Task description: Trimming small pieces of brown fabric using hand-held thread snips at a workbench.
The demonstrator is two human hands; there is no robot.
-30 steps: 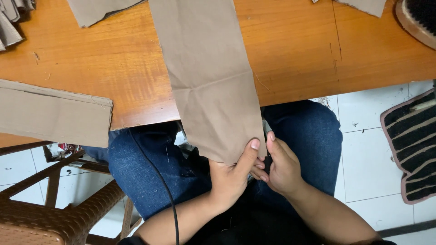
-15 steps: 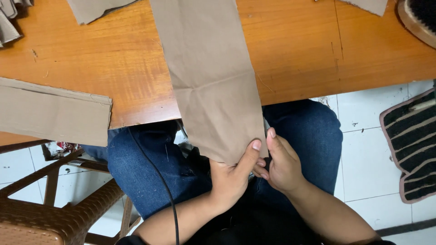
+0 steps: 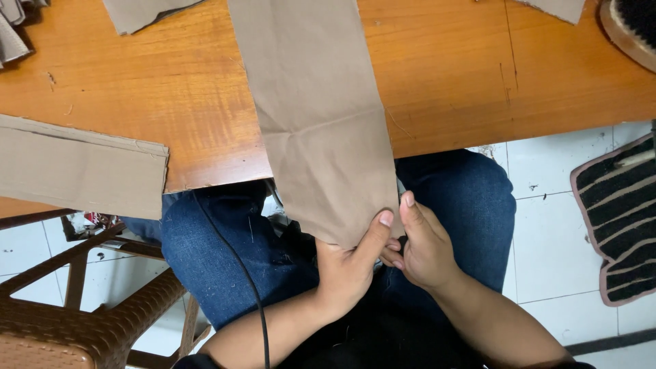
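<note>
Unmoved: both hands gripping tan cloth

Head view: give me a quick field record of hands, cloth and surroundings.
left hand: pinches the cloth strip's near corner, thumb on top
right hand: beside the left, thumb at the same corner
cloth strip: tan, hangs off the table edge over the lap
second strip: flat at left, overhanging the edge
chair: brown, lower left
mat: striped, right floor

no packages, labels, signs or screens show in this view.
</note>
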